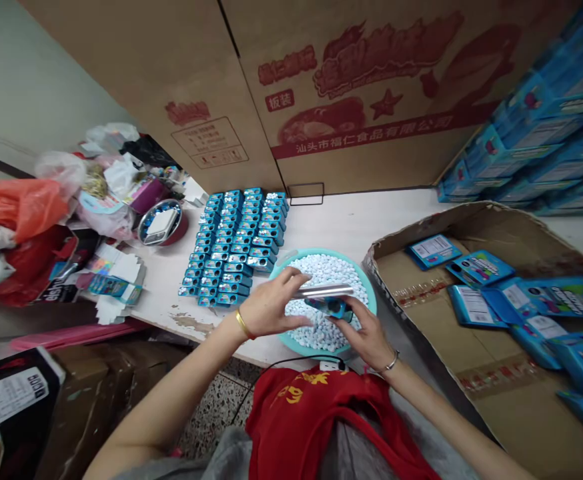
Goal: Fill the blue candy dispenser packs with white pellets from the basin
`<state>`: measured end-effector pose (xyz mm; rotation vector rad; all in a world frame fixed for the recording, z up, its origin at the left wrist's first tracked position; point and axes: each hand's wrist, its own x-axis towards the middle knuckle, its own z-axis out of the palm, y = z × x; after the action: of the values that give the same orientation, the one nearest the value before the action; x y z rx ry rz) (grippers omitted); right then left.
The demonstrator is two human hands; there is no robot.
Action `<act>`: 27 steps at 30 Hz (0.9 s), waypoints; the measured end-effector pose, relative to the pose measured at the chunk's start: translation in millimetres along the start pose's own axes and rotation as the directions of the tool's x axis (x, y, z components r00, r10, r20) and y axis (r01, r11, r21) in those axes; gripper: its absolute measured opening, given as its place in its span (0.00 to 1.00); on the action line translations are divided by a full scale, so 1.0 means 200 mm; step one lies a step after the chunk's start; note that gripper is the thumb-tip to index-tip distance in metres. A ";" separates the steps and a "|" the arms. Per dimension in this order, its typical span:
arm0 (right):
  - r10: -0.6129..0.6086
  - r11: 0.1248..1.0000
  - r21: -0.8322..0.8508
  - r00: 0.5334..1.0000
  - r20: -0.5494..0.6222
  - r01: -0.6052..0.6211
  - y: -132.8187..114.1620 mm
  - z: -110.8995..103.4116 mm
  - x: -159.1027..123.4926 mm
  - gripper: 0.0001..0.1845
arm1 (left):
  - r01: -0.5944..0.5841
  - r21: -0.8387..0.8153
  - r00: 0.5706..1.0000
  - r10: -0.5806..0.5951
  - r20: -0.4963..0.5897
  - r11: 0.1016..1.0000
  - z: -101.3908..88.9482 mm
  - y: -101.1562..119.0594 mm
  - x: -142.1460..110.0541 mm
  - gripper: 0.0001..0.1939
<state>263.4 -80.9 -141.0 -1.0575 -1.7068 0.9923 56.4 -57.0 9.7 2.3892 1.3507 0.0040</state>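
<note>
Centrally, two hands meet above a basin of white pieces

At far left, plastic bags (21, 207) lie heaped beside a bowl (184, 230), in which a flat white device (162, 225) rests. Next, small blue boxes (235, 247) stand on the white table (336, 220) in close rows, their dark round openings showing; the tight spacing probably keeps them upright and easy to reach. The left hand (269, 303) extends over the basin's left side, its fingers at one end of a shiny metal tube (324, 291) and its thumb spread below; whether it grips the tube cannot be told. The tube lies nearly level just above a single blue box (321, 305), which is over the teal basin (371, 293). The right hand (369, 337) grasps that box at its right end, apparently to steady it. White pieces (334, 267) fill much of the basin, whose position beneath both hands would let it catch anything dropped. Farther right, an open carton (434, 347) contains larger blue packs (434, 251), loosely scattered; similar packs are stacked (531, 143) behind it, presumably to save room.
</note>
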 end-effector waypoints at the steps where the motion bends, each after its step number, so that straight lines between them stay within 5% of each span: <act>1: -0.008 1.000 0.028 1.000 0.022 0.008 -0.02 0.02 0.00 0.19 | -0.014 -0.082 1.000 0.012 -0.021 0.997 0.06 -0.04 -0.02 0.37; 6: -0.036 0.996 0.086 0.990 0.140 0.024 -0.11 0.13 0.01 0.24 | -0.004 -0.293 1.000 0.002 -0.007 0.956 0.27 -0.21 -0.11 0.16; 9: -0.053 0.998 0.042 0.990 0.129 0.048 -0.12 0.10 0.05 0.32 | 0.081 -0.314 0.971 -0.147 -0.191 0.946 0.26 -0.39 -0.20 0.16; 12: -0.048 0.994 -0.099 0.998 -0.051 0.042 -0.02 -0.06 0.15 0.24 | 0.293 -0.280 0.864 -0.379 -0.331 0.914 0.24 -0.66 -0.26 0.20; 15: -0.017 0.954 -0.289 0.951 -0.309 -0.076 0.19 -0.36 0.27 0.20 | 0.472 -0.200 0.806 -0.512 -0.298 0.859 0.29 -0.94 -0.26 0.25; 18: 0.053 0.792 -0.517 0.879 -0.474 -0.327 0.47 -0.71 0.34 0.25 | 0.528 -0.145 0.815 -0.548 -0.188 0.836 0.39 -1.11 -0.23 0.26; 21: 0.305 0.470 -0.698 0.842 -0.446 -0.540 0.73 -0.97 0.36 0.35 | 0.523 -0.133 0.831 -0.538 -0.139 0.842 0.48 -1.18 -0.17 0.25; 24: 0.563 0.239 -0.874 0.794 -0.230 -0.423 0.91 -1.09 0.34 0.45 | 0.492 -0.106 0.844 -0.504 -0.186 0.864 0.55 -1.16 -0.10 0.23; 27: 0.702 0.181 -0.942 0.708 -0.076 -0.281 1.01 -1.10 0.33 0.49 | 0.532 -0.072 0.801 -0.529 -0.279 0.844 0.56 -1.07 -0.06 0.25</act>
<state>500.3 84.9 -241.9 -2.4960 -2.3797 0.5192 -105.0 -7.2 -164.5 1.9823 2.1273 0.2001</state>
